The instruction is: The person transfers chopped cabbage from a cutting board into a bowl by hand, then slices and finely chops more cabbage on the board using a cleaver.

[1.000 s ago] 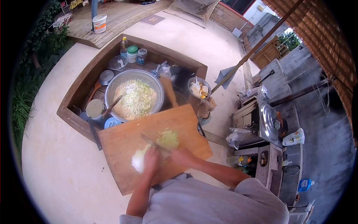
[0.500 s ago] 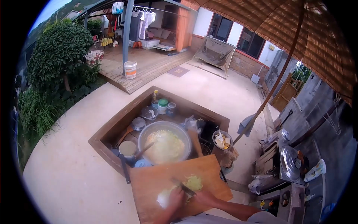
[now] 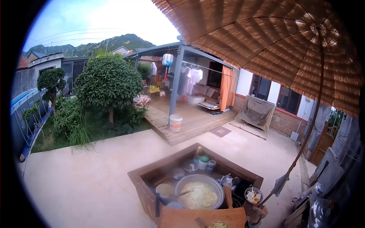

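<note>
Neither of my hands shows in the frame. At the bottom edge lies the wooden cutting board (image 3: 176, 217), cut off by the view. The tip of a knife blade (image 3: 200, 222) rests over it, beside some shredded green vegetable (image 3: 218, 225). Behind the board stands a large metal bowl (image 3: 217, 185) of chopped pale vegetable (image 3: 199, 195), with a wooden handle (image 3: 184, 193) sticking out of it. To the right of that bowl is a smaller bowl with white and yellow pieces (image 3: 253, 195).
A wooden-framed table (image 3: 142, 190) holds jars (image 3: 203, 161), a bottle (image 3: 197, 152) and a lidded container (image 3: 164, 190). The umbrella pole (image 3: 304, 146) rises at the right. Farther off are a white bucket (image 3: 175, 123), a wooden deck (image 3: 167, 133) and bushes (image 3: 108, 83).
The view has tilted up and turned left, so the table and board sit lower in the frame. Both my hands, visible before at the knife and the vegetable, have left the view.
</note>
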Available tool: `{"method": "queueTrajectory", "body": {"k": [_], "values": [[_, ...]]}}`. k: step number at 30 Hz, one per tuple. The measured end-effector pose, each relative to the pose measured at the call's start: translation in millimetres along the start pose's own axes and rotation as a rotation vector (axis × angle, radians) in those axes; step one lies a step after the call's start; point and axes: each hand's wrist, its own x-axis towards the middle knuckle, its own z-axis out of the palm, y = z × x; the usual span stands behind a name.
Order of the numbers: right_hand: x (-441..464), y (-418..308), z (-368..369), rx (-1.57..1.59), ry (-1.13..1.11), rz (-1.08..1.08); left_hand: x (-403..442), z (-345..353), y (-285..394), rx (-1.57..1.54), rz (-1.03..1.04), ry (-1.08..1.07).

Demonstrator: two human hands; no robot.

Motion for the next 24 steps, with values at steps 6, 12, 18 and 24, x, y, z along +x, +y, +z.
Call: {"method": "queueTrajectory", "body": {"k": [6,12,18,24], "values": [[-33,-5,-14,0.004,-0.025,-0.017,14,-16,-38,0.402,0.259,-0.078],[-63,6,-20,0.019,-0.109,0.020,48,-8,-95,0.719,0.529,-0.093],[-56,28,25,0.003,-0.072,-0.034,55,-16,-90,0.782,0.645,-0.104],[-39,43,60,-0.082,-0.162,0.107,45,-17,-88,0.967,0.888,-0.079]]}}
